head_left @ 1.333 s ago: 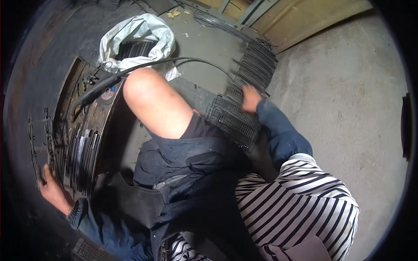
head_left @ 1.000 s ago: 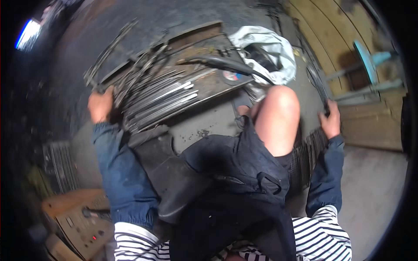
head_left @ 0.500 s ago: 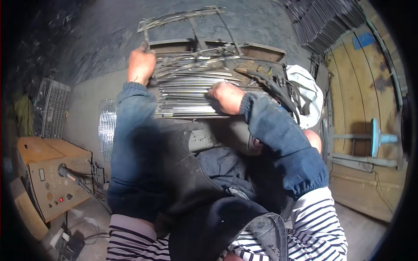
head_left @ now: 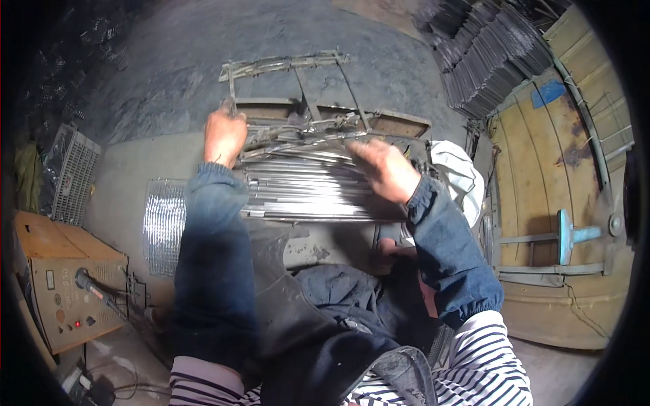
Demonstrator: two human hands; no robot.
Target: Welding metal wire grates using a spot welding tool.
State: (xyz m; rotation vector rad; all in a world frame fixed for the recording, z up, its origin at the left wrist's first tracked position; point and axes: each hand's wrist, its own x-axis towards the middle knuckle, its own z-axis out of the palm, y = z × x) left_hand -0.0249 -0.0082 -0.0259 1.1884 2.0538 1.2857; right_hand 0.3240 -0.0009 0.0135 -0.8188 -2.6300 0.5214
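Note:
In front of me lies a bed of thin, shiny metal rods [head_left: 305, 193] set side by side. Behind them stands a dark metal frame [head_left: 308, 95] with upright bars and bundled bright strips across it. My left hand [head_left: 225, 137] is closed round the frame's left upright. At the right end of the rods, my right hand [head_left: 387, 169] reaches inward, its fingertips close to the strips along the frame's near side. Motion blur smears those fingers, and I cannot see whether anything is in them.
An orange-topped welding machine [head_left: 71, 284] stands at lower left, beside a wire-grid panel [head_left: 164, 223]. A white cloth [head_left: 460, 176] hangs right of the rods. Stacked dark metal panels [head_left: 497, 54] rise at far right, above a yellowish panel [head_left: 528, 176] with a light-blue metal piece [head_left: 565, 237].
My right hand has moved off the middle of the rods, toward their right end and the frame. My left hand keeps its grip. The whole view has shifted, so the frame sits lower.

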